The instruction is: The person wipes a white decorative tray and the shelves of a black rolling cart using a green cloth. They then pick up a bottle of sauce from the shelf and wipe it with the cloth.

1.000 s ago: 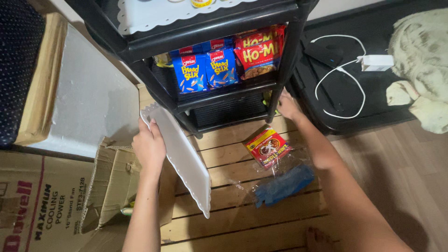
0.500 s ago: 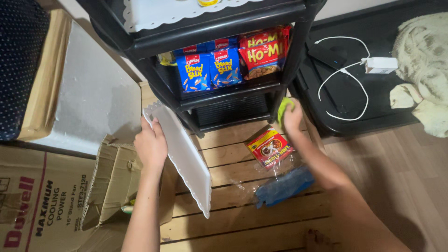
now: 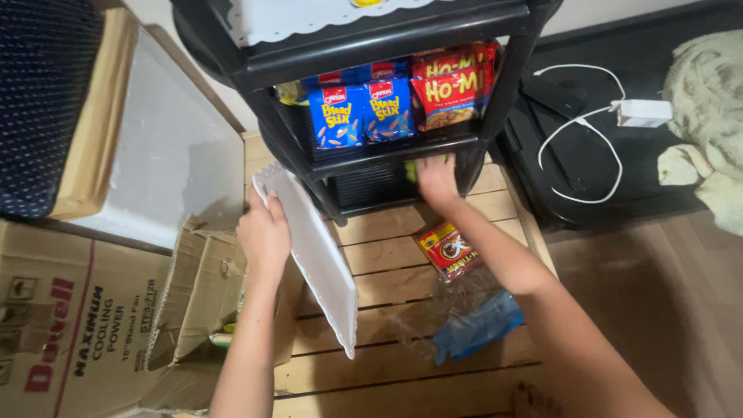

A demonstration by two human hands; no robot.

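Observation:
My left hand [image 3: 265,232] grips the edge of a flat white tray [image 3: 317,259], held tilted on its side beside a black shelf rack [image 3: 371,46]. My right hand [image 3: 437,179] reaches into the rack's lowest shelf, closed around a small yellow-green packet [image 3: 412,169] that is mostly hidden by my fingers. On the shelf above stand two blue snack bags [image 3: 364,112] and red noodle packets [image 3: 453,85]. A red noodle packet [image 3: 449,249] lies on the wooden slat floor under my right forearm.
A blue item in clear plastic wrap [image 3: 476,325] lies on the wooden slats [image 3: 387,371]. An open cardboard box [image 3: 85,333] sits at the left, with a white foam slab [image 3: 170,155] behind it. A white charger and cable [image 3: 638,114] rest on a black mat at the right.
My right hand came out from the rack's right side holding a yellow-green packet, then moved left into the lowest shelf. My left hand and the white tray stayed in place.

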